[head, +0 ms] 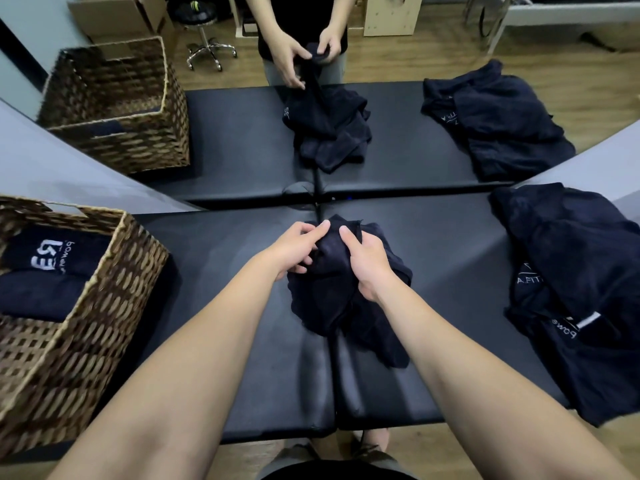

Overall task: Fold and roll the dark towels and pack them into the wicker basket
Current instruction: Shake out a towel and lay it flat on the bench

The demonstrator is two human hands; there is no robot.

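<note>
A crumpled dark towel (346,306) lies bunched in the middle of the black padded table (225,278). My left hand (294,249) and my right hand (367,261) both grip its upper end, fingers pinching the cloth. The wicker basket (79,306) stands at the table's left end, with dark towels (52,261) inside, one showing white lettering. A loose pile of more dark towels (581,292) lies at the right end of the table.
A large mirror stands right behind the table and repeats the scene: the basket (114,105), the towels (491,119) and a person's hands (304,57). In the mirror a stool (204,36) and cardboard boxes stand on a wooden floor.
</note>
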